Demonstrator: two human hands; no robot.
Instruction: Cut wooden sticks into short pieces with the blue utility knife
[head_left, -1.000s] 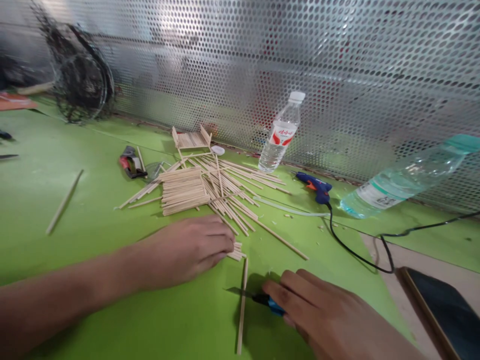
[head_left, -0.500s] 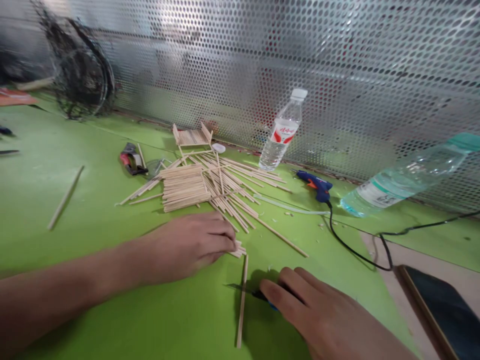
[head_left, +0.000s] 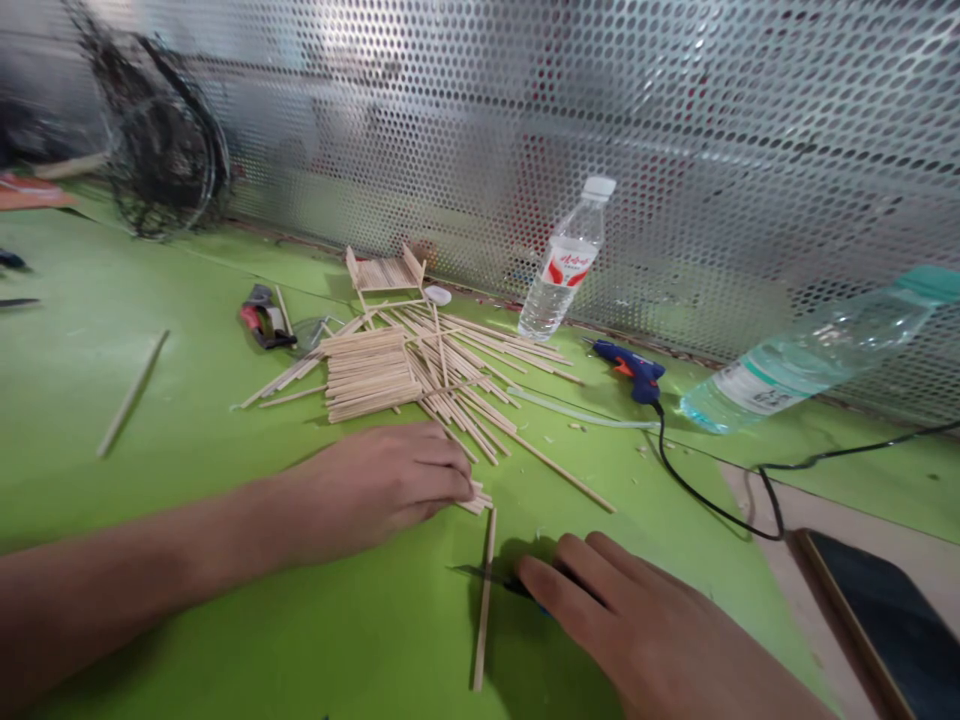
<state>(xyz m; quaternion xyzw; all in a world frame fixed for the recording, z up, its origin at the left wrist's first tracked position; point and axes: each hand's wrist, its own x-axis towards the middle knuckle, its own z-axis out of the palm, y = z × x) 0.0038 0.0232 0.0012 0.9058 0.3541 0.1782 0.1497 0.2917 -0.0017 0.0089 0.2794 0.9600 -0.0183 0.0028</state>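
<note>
My left hand (head_left: 379,487) lies palm down on the green mat (head_left: 187,420), its fingers pressed together on a small bundle of short wooden sticks (head_left: 475,498). A single long stick (head_left: 484,600) runs toward me just below that bundle. My right hand (head_left: 637,630) grips a knife with a blue handle; its dark blade (head_left: 480,575) lies across the long stick. The handle is mostly hidden under my fingers.
A pile of wooden sticks (head_left: 420,375) and a small stick-built frame (head_left: 384,272) lie further back. Red-handled pliers (head_left: 262,320), a blue glue gun (head_left: 630,370) with black cord, two water bottles (head_left: 562,260) (head_left: 810,360), a loose stick (head_left: 131,392), a phone (head_left: 885,620) and perforated metal wall (head_left: 675,120).
My right hand has closed further over the knife, hiding its blue handle, and shifted slightly. My left hand stays on the short sticks.
</note>
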